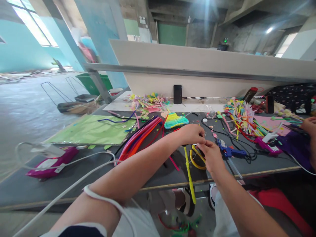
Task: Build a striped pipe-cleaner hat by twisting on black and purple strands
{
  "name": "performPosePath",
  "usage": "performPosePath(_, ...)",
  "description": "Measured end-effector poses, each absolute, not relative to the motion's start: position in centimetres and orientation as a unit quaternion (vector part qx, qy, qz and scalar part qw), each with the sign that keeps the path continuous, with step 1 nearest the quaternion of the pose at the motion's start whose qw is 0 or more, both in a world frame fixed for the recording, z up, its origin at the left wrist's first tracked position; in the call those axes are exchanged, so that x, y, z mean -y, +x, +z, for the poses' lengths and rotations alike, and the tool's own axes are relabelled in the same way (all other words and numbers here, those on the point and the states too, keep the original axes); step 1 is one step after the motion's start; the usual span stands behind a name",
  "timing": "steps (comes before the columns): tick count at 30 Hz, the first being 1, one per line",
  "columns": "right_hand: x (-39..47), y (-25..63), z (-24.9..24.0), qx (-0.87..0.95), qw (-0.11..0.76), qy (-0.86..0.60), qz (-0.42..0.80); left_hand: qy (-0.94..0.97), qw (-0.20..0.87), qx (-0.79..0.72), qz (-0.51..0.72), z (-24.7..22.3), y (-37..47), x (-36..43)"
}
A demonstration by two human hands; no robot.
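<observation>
My left hand (193, 134) and my right hand (210, 154) meet above the table's front half, fingertips pinched close together. A yellow pipe cleaner (188, 171) hangs down below my left hand, past the table edge. Beside it, under my right hand's fingers, curves a yellow pipe cleaner loop (194, 163). Whether the two are one length I cannot tell; my fingers hide where they meet. Just behind my left hand lies a yellow and turquoise fuzzy pipe cleaner piece (175, 121). To the right of my right hand is a blue glue gun (229, 151).
Red, pink and purple pipe cleaners (140, 138) lie left of my hands. A green sheet (91, 130), a magenta power strip (53, 164), a phone (177, 94) and a pile of pipe cleaner pieces (239, 115) are around. A white cable (66, 194) crosses my left arm. Another person's hand (309, 126) shows at right.
</observation>
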State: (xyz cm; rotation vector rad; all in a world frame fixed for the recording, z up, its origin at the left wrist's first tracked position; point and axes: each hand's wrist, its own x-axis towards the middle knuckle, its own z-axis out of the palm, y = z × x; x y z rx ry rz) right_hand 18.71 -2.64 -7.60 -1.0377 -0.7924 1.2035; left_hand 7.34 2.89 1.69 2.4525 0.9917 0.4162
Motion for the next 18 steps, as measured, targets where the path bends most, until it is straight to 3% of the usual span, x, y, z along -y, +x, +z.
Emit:
performPosePath(2,2.6,19.2,-7.7,0.339,0.625,-0.455,0.536,0.881,0.275,-0.338,0.187,2.3,5.9,-3.2)
performPosePath(6,2.6,20.0,-7.4,0.323,0.612,-0.463,0.554,0.784,0.276,-0.399,0.388,1.7,1.6,-4.7)
performPosePath(9,2.5,20.5,-7.3,0.346,0.6,-0.455,0.56,0.709,0.401,-0.428,0.393,-0.8,-0.7,-5.6)
performPosePath(13,2.1,20.9,-7.4,0.386,0.593,-0.454,0.542,0.609,0.609,-0.347,0.371,-3.5,-0.6,-5.2)
performPosePath(15,2.0,20.9,-7.3,0.394,0.595,-0.461,0.528,0.568,0.645,-0.34,0.381,-4.0,0.1,-4.7)
performPosePath(18,2.0,20.9,-7.0,0.391,0.601,-0.487,0.498,0.555,0.613,-0.361,0.43,-4.2,0.8,-4.2)
